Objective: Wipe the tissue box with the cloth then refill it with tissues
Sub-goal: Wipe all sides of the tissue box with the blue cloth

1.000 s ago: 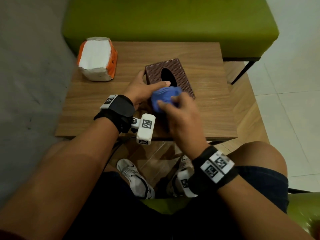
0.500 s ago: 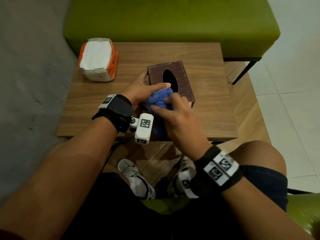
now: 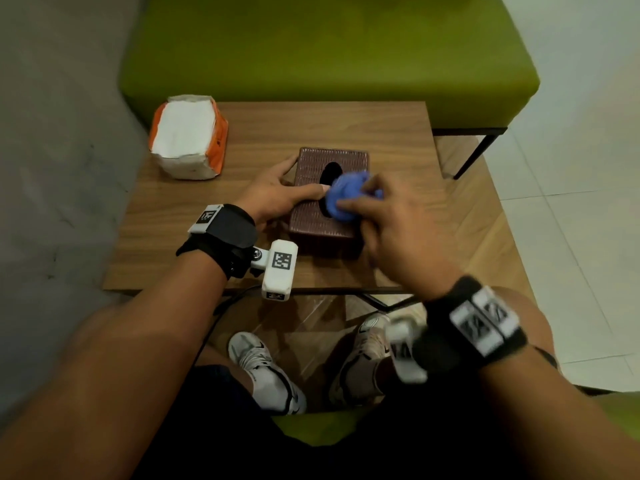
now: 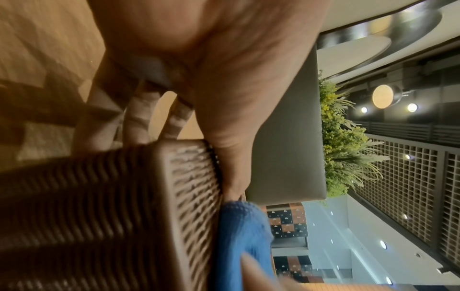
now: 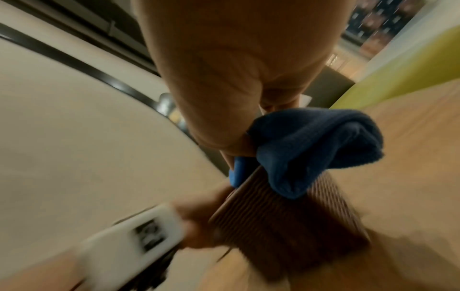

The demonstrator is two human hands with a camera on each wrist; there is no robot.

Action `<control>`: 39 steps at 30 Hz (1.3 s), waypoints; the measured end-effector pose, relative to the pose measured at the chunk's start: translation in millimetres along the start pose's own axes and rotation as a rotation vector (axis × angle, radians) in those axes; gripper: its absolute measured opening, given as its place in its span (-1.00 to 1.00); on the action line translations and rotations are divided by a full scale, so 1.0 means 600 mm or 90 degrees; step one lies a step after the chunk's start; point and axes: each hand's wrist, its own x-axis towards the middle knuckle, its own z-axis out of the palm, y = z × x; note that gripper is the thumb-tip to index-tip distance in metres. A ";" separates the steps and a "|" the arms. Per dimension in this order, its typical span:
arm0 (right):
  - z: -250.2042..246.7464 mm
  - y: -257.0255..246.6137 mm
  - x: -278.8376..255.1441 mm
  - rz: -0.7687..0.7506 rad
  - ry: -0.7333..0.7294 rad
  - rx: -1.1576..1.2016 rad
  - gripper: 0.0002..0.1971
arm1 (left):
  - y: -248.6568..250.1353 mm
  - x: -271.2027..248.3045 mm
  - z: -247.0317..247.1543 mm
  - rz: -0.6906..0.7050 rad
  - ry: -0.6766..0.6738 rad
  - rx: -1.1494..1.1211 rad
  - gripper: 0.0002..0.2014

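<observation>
A brown woven tissue box (image 3: 311, 216) with an oval slot stands in the middle of the wooden table (image 3: 346, 129). My left hand (image 3: 277, 197) holds the box from its left side, thumb laid across the top and fingers (image 4: 139, 118) down the side wall (image 4: 87, 216). My right hand (image 3: 391, 226) grips a bunched blue cloth (image 3: 344, 195) and presses it on the box top beside the slot. In the right wrist view the cloth (image 5: 311, 145) hangs over the box's top edge (image 5: 286, 212). In the left wrist view the cloth (image 4: 244, 236) lies against the top face.
An opened orange-and-white pack of tissues (image 3: 187, 136) lies at the table's back left corner. A green upholstered bench (image 3: 329, 53) runs behind the table. A grey wall is at the left, white floor tiles at the right. My knees and shoes (image 3: 266, 372) are under the near edge.
The box has turned to sit squarer on the table. My right hand has carried the cloth from the box's near left corner up and right across the top, beside the slot.
</observation>
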 end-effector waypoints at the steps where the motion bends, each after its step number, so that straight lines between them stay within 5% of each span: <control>1: 0.001 -0.016 -0.030 -0.025 -0.034 0.011 -0.59 | 0.000 -0.001 0.000 0.012 0.012 0.023 -0.33; 9: -0.010 0.053 0.072 0.024 0.029 0.006 -0.62 | 0.012 -0.006 0.006 0.052 0.000 0.050 -0.68; 14: 0.006 0.043 0.065 0.044 0.084 -0.041 -0.62 | 0.005 -0.024 -0.010 0.109 0.188 0.111 -0.35; 19: 0.033 0.028 0.067 0.127 0.153 -0.016 -0.61 | -0.033 -0.082 -0.010 0.140 0.019 0.199 0.22; 22: 0.037 0.013 0.061 0.163 0.169 -0.010 -0.61 | -0.061 -0.076 0.013 0.176 0.076 0.228 0.45; 28: 0.049 -0.025 -0.011 -0.085 0.014 0.003 -0.58 | -0.073 -0.052 0.030 0.177 0.169 0.230 0.29; 34: 0.022 0.056 0.039 0.145 0.181 0.001 -0.59 | -0.077 -0.046 0.031 0.223 0.136 0.201 0.30; 39: 0.064 -0.032 -0.008 -0.044 0.027 -0.033 -0.56 | -0.080 -0.054 0.024 0.215 0.101 0.146 0.27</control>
